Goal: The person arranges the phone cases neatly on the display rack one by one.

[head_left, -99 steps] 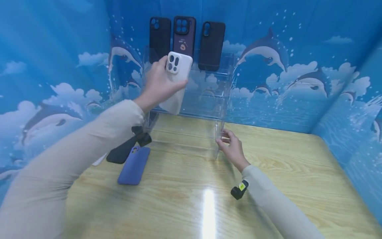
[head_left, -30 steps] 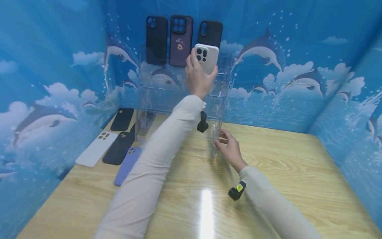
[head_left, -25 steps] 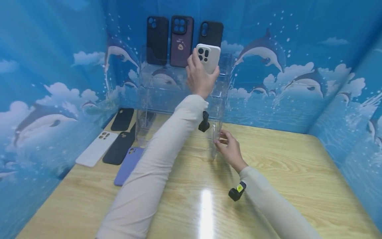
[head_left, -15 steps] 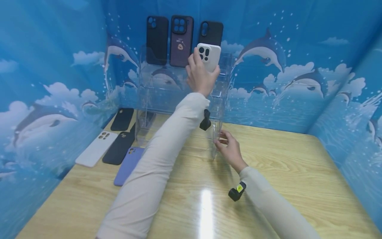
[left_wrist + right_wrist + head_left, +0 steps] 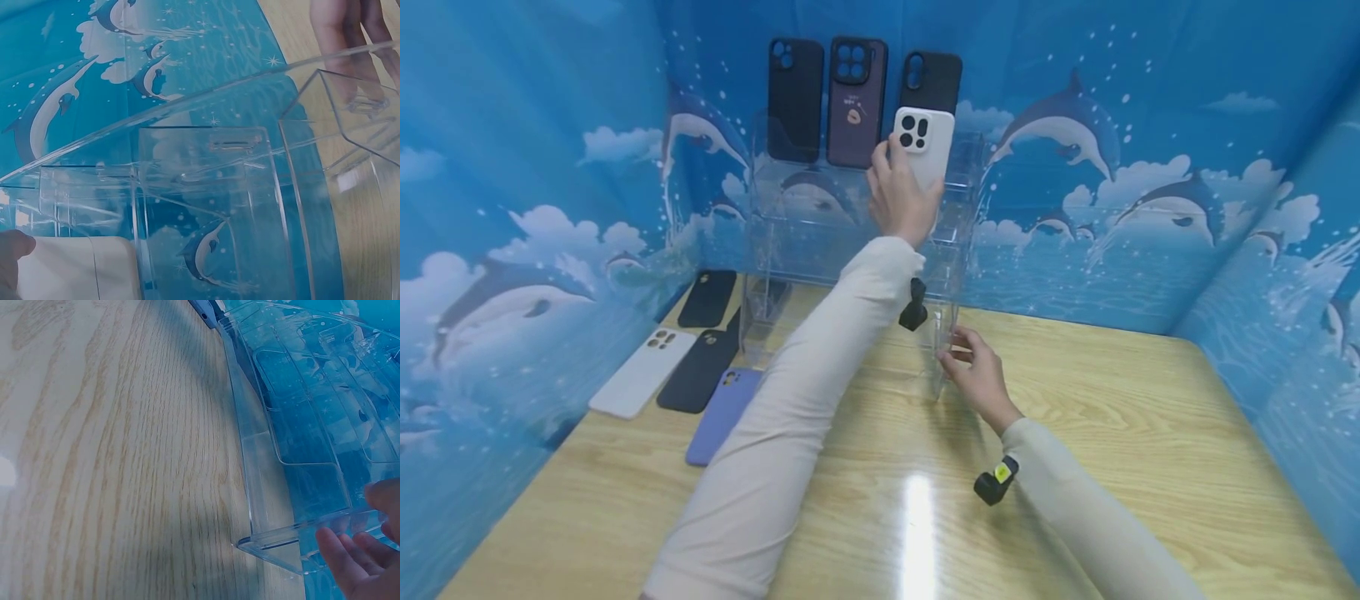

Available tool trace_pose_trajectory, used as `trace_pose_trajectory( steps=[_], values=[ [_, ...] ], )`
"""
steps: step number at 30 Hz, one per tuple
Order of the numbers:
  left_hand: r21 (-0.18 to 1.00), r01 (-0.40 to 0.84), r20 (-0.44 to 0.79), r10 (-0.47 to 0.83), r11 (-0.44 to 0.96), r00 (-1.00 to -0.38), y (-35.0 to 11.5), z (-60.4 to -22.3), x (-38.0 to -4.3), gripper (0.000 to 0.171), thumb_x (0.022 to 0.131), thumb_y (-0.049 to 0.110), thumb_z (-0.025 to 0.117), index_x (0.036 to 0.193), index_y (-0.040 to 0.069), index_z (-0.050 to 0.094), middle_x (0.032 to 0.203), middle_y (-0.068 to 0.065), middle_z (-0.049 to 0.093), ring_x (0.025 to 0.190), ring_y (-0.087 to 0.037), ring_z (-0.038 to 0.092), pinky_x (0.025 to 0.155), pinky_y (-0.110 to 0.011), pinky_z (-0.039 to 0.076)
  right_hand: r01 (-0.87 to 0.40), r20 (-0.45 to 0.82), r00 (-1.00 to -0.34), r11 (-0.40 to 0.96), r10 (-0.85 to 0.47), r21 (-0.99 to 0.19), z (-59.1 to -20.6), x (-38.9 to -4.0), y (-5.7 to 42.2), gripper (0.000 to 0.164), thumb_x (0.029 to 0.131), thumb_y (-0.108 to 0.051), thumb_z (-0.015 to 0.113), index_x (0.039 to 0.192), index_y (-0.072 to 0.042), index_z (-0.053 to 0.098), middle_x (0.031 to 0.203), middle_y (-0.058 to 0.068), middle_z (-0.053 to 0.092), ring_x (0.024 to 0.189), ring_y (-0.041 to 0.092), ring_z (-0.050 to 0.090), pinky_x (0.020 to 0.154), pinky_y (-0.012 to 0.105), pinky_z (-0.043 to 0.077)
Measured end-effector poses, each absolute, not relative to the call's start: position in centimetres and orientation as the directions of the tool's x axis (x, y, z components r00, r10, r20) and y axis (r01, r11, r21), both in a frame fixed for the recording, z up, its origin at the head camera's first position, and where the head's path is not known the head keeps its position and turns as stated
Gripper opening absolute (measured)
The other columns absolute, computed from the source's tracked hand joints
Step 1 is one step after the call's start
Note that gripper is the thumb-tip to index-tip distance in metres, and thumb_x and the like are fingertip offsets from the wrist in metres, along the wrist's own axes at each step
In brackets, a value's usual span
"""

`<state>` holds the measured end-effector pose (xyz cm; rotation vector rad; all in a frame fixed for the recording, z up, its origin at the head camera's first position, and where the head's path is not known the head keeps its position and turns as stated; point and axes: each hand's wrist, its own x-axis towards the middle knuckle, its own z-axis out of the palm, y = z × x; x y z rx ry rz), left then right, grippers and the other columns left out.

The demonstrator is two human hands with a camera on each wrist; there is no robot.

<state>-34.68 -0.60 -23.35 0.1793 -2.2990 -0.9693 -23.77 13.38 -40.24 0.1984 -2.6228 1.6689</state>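
Note:
My left hand (image 5: 906,196) holds a white phone case (image 5: 928,150) by its edges, camera cutouts at the top. In the left wrist view, the thumb overlaps the white case's (image 5: 75,265) side, and clear rack walls stand around it. The case stands low at the right of a clear tiered display rack (image 5: 820,250), in front of a black phone case (image 5: 936,83). My right hand (image 5: 981,375) pinches the rack's lower right side panel; in the right wrist view, thumb and fingers of this hand (image 5: 369,562) lie on either side of the rack's clear wall (image 5: 300,531).
Up on the rack's back tier stand another black case (image 5: 795,100) and a dark purple case (image 5: 856,108). Left of the rack lie a white case (image 5: 643,375), black cases (image 5: 707,300) and a purple case (image 5: 722,417), partly behind the left sleeve. A dolphin-print curtain (image 5: 1150,167) encloses the table.
My left hand has carried the white case from the rack's middle to the right, in front of the right black case. Lately the hand slid slightly lower on it. The right hand stays put.

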Motion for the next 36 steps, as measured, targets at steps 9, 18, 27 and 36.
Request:
trace_pose_trajectory(
  steps=[9, 18, 27, 36],
  values=[
    [0.657, 0.128, 0.485, -0.286, 0.743, -0.827, -2.0, -22.3, -33.6, 0.081, 0.088, 0.04, 0.067, 0.152, 0.015, 0.025, 0.15, -0.005, 0.032, 0.134, -0.022, 0.036, 0.099, -0.035, 0.045, -0.137, 0.103, -0.989, 0.413, -0.102, -0.9, -40.2, -23.7, 13.4, 0.052, 0.093, -0.012, 0.062, 0.141, -0.003, 0.042, 0.133, 0.019, 0.052, 0.115, 0.035, 0.058, 0.079, 0.033, 0.057],
    [0.619, 0.138, 0.375, -0.136, 0.773, -0.917, -4.7, -20.8, -31.8, 0.085, 0.086, 0.046, 0.066, 0.154, 0.019, 0.021, 0.152, -0.003, 0.031, 0.136, -0.021, 0.033, 0.107, -0.038, 0.036, -0.14, 0.108, -0.989, 0.395, -0.104, -0.908, -40.2, -23.5, 13.4, 0.052, 0.093, -0.011, 0.062, 0.14, -0.002, 0.042, 0.133, 0.02, 0.052, 0.115, 0.036, 0.057, 0.077, 0.032, 0.057],
    [0.563, 0.136, 0.349, -0.085, 0.815, -0.933, -8.4, -20.9, -30.0, 0.089, 0.085, 0.054, 0.064, 0.154, 0.022, 0.019, 0.156, -0.002, 0.025, 0.141, -0.021, 0.025, 0.114, -0.038, 0.027, -0.139, 0.103, -0.988, 0.394, -0.111, -0.908, -40.3, -23.5, 13.4, 0.053, 0.094, -0.011, 0.061, 0.141, -0.002, 0.041, 0.135, 0.021, 0.051, 0.117, 0.036, 0.056, 0.08, 0.032, 0.057],
    [0.576, 0.198, 0.357, -0.027, 0.793, -0.934, -13.1, -22.6, -27.4, 0.092, 0.083, 0.055, 0.066, 0.154, 0.02, 0.02, 0.157, -0.005, 0.023, 0.143, -0.025, 0.021, 0.115, -0.045, 0.023, -0.134, 0.098, -0.989, 0.382, -0.113, -0.914, -40.4, -23.6, 13.4, 0.054, 0.094, -0.012, 0.062, 0.142, -0.002, 0.04, 0.136, 0.022, 0.048, 0.119, 0.038, 0.055, 0.081, 0.033, 0.056]
  ],
)
